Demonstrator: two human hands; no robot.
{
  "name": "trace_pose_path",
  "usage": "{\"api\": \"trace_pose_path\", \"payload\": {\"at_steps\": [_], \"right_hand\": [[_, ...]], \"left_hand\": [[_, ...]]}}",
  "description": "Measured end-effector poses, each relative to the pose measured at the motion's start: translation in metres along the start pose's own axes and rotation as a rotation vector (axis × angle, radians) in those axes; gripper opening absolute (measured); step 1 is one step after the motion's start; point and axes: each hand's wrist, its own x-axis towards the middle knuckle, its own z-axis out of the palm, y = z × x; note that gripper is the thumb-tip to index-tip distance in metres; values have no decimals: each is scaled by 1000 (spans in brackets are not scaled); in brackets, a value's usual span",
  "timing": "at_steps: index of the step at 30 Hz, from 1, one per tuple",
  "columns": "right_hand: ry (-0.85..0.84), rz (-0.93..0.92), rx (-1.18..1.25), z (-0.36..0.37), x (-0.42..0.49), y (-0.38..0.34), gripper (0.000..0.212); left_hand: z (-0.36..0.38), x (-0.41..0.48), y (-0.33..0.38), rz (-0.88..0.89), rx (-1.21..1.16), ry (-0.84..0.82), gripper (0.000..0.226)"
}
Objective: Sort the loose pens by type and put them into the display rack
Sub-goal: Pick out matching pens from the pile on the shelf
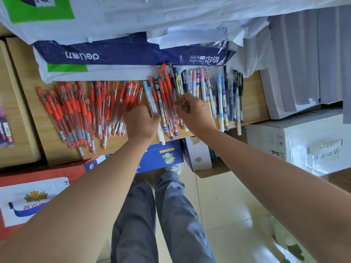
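Observation:
A big pile of red gel pens [85, 111] lies on the left of the wooden shelf board [253, 95]. Right of it is a mixed bunch of red and patterned pens [163, 92], then a row of pastel, white and black pens [220, 92]. My left hand [142, 123] sits between the red pile and the mixed bunch, its curled fingers gripping the light blue and white pens [147, 92]. My right hand [192, 112] is over the mixed bunch, thumb and curled fingers pinching red pens there. No display rack is in view.
Wrapped paper reams [114, 54] lie along the back of the shelf, with stacked white paper [296, 63] at the right. A cardboard box [17, 111] stands at the left. Blue, red and white cartons [296, 141] sit below the shelf edge, by my legs on the tiled floor.

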Motion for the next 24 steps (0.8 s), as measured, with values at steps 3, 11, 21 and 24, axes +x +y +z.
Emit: {"api": "trace_pose_path", "payload": {"at_steps": [3, 11, 21, 24], "right_hand": [[-5, 5, -3, -2, 1, 2, 5], [1, 0, -32, -3, -2, 7, 8], [53, 47, -17, -10, -9, 12, 6], [89, 79, -58, -17, -11, 13, 6]], "left_hand": [[1, 2, 2, -3, 12, 0, 32], [1, 2, 3, 34, 102, 0, 25], [-8, 0, 3, 0, -139, -81, 24], [-17, -7, 12, 36, -208, -108, 10]]}}
